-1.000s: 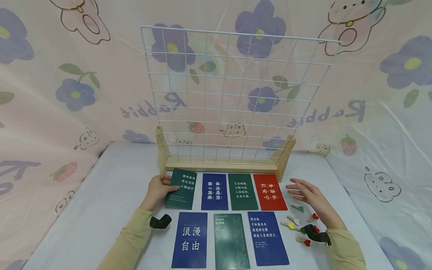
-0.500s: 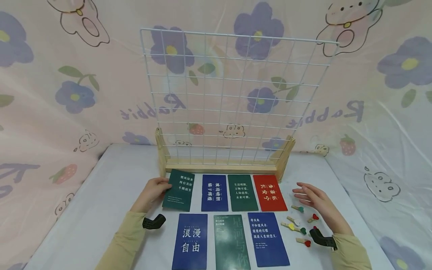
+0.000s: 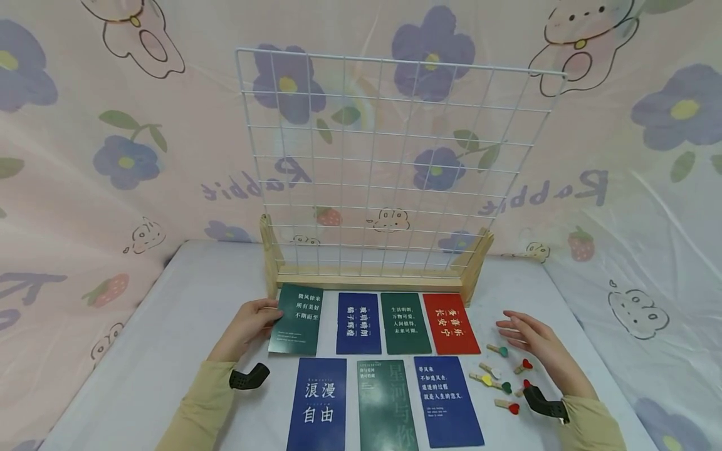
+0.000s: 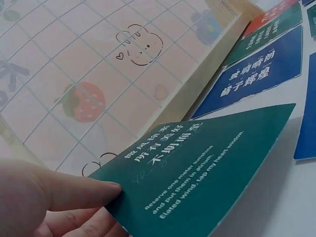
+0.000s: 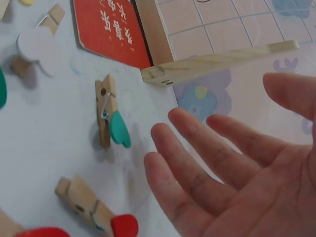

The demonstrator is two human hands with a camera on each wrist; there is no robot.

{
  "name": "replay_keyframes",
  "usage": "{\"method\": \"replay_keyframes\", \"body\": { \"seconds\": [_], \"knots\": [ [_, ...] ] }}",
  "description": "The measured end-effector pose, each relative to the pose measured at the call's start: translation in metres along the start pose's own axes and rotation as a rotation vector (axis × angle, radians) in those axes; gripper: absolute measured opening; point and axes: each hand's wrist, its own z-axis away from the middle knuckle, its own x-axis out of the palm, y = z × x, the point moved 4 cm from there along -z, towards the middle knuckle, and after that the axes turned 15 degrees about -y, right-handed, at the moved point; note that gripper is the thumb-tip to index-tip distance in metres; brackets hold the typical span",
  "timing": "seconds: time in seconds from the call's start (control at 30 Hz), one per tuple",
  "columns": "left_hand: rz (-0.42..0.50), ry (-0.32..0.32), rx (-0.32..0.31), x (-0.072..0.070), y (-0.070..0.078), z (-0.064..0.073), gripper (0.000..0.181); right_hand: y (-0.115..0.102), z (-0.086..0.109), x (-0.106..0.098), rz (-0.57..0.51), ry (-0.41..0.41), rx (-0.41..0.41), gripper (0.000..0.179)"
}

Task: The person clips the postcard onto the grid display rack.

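Observation:
My left hand (image 3: 245,327) pinches the left edge of a dark green card (image 3: 296,329) with white writing. In the left wrist view, thumb and fingers hold this card (image 4: 207,168) tilted, its near end raised. My right hand (image 3: 546,352) hovers with its fingers spread at the right side, holding nothing. Close to it on the table lie several small wooden clothespins with coloured hearts. A clothespin with a teal heart (image 5: 106,111) and one with a red heart (image 5: 91,207) are nearest in the right wrist view.
A white wire grid (image 3: 372,156) stands in a wooden base (image 3: 366,280) at the back. In the back row lie a blue card (image 3: 359,338), a green card (image 3: 406,338) and a red card (image 3: 442,338). In front lie two more blue cards and a green one.
My left hand has drawn slightly left and towards me, and the green card has shifted left with it. My right hand has moved a little to the right and nearer.

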Motion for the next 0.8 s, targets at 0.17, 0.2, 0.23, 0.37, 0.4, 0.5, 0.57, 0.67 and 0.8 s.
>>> {"method": "replay_keyframes", "body": {
  "seconds": [0.17,0.2,0.23,0.37,0.4,0.5,0.57,0.67,0.8],
  "knots": [
    [-0.007,0.013,0.020,-0.004,0.002,0.002,0.039,0.004,0.002,-0.002,0.003,-0.007,0.011,0.066],
    [-0.011,0.012,0.027,-0.005,0.004,0.002,0.040,0.005,0.002,-0.003,0.003,-0.005,0.016,0.067],
    [-0.008,0.018,0.030,-0.006,0.005,0.003,0.039,0.006,0.002,-0.003,0.004,-0.004,0.020,0.067],
    [-0.017,0.018,0.042,-0.008,0.011,0.006,0.041,0.009,0.002,-0.005,0.007,-0.002,0.034,0.068],
    [-0.014,0.017,0.043,-0.009,0.012,0.007,0.041,0.010,0.002,-0.005,0.007,-0.004,0.036,0.068],
    [-0.015,0.017,0.045,-0.009,0.016,0.009,0.042,0.012,0.003,-0.005,0.003,-0.017,0.046,0.068],
    [-0.010,0.018,0.044,-0.009,0.018,0.010,0.044,0.014,0.003,-0.005,-0.006,-0.028,0.059,0.069],
    [0.008,0.024,0.040,-0.008,0.021,0.010,0.046,0.016,0.003,-0.005,-0.010,-0.037,0.072,0.069],
    [0.023,0.034,0.039,-0.008,0.023,0.011,0.048,0.018,0.002,-0.005,-0.008,-0.043,0.074,0.068]
  ]
}}
